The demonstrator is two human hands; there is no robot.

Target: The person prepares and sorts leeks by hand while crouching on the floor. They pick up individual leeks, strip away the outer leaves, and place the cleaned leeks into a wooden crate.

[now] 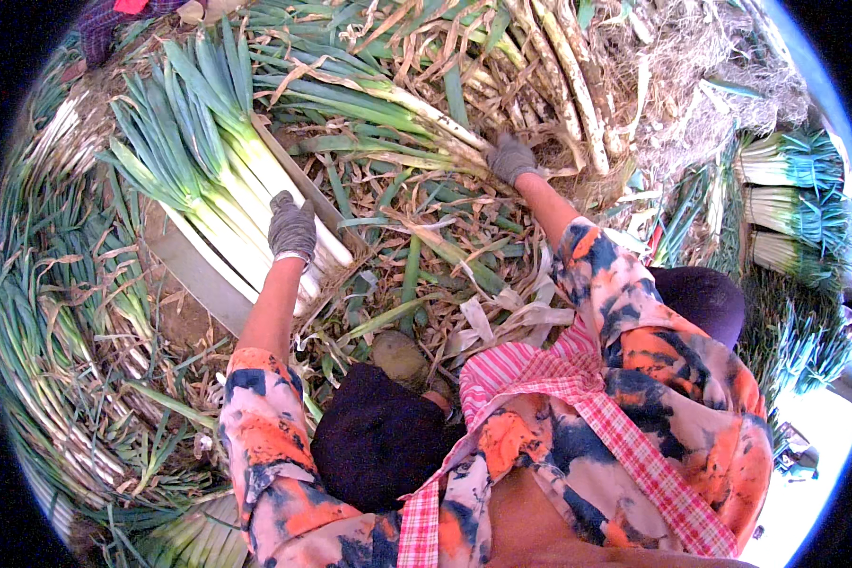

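Note:
My left hand (pixel 293 227), in a grey glove, is closed around the white stem of a long green onion at the right side of a pile of clean green onions (pixel 219 194). That pile lies in a shallow grey tray (pixel 213 284), leaves pointing away from me. Out to the right, my right hand (pixel 513 158), also gloved, grips the root end of an unpeeled green onion (pixel 435 118) with soil on its stem. Its fingertips are partly hidden. More unpeeled green onions (pixel 563 71) with brown, dry skins lie just beyond this hand.
Dry peelings and leaf scraps (pixel 426 251) cover the ground between my arms. A mass of cut roots (pixel 691 85) lies at the far right. Tied bundles (pixel 790 204) are stacked at the right; loose green onions (pixel 57 379) line the left. Another person's sleeve (pixel 99 33) shows far left.

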